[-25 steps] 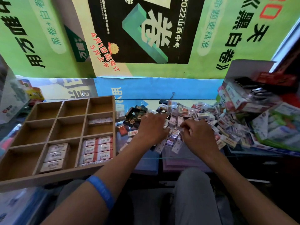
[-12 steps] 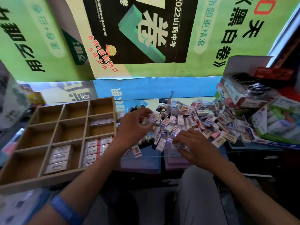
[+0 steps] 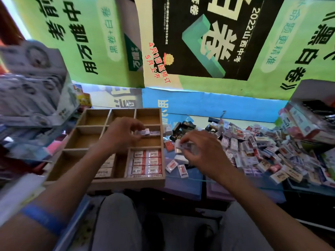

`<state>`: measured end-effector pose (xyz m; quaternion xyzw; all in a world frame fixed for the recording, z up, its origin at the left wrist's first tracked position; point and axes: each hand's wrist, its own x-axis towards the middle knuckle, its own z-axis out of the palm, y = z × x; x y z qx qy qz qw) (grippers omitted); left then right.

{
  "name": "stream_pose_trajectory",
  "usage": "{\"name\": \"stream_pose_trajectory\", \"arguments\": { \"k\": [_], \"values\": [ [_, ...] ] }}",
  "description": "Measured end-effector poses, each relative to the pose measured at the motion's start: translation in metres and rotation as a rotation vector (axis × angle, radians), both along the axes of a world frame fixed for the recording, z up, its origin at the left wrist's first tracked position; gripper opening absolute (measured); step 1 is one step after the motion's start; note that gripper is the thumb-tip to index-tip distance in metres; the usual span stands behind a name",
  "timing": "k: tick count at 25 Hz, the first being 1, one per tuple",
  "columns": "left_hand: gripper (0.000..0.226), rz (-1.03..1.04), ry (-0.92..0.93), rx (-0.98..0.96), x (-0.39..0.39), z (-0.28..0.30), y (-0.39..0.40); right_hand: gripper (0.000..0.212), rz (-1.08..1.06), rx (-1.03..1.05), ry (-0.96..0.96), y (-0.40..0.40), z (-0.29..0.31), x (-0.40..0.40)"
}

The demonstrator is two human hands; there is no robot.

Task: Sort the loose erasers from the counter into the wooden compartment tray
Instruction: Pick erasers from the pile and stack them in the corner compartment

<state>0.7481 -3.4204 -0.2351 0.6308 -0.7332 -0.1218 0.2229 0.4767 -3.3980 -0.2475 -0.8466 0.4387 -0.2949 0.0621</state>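
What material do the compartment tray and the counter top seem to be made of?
The compartment tray looks like unfinished light wood or fibreboard: matte tan, with thin flat dividers and no gloss. The counter top appears to be clear glass: its front edge shows as a thin pale line, and blue and purple sheets show through it. The erasers packed in the tray seem wrapped in shiny film over printed sleeves, though blur leaves this uncertain.

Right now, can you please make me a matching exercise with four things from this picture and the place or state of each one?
Things:
1. left hand
2. right hand
3. red and white erasers
4. pile of erasers

Places or states:
A. lying loose on the counter, right of the tray
B. packed in rows in the tray's near right compartment
C. holding an eraser over the tray's middle right compartment
D. picking up erasers beside the tray

Pairs: 1-C, 2-D, 3-B, 4-A
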Motion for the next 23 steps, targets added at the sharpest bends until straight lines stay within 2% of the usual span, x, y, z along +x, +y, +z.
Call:
{"name": "stream_pose_trajectory", "arguments": {
  "k": [4,9,12,16,23],
  "values": [
    [0.019,-0.047,-0.321,0.028,-0.002,-0.003,-0.010,0.012,0.005,0.031,0.011,-0.023,0.016,0.043],
    [0.011,-0.101,-0.499,-0.006,-0.004,-0.008,-0.015,0.011,0.048,0.129,0.214,-0.049,0.019,0.089],
    [0.009,-0.012,-0.506,-0.039,-0.003,-0.015,-0.013,0.009,0.050,0.189,0.367,-0.056,0.016,0.107],
    [0.015,0.051,-0.471,-0.015,0.001,-0.017,-0.016,0.009,-0.007,0.122,0.536,-0.060,0.008,0.119],
    [0.010,0.108,-0.411,0.024,-0.002,-0.025,-0.017,0.015,-0.116,0.087,0.559,-0.068,-0.008,0.124]
  ]
}}
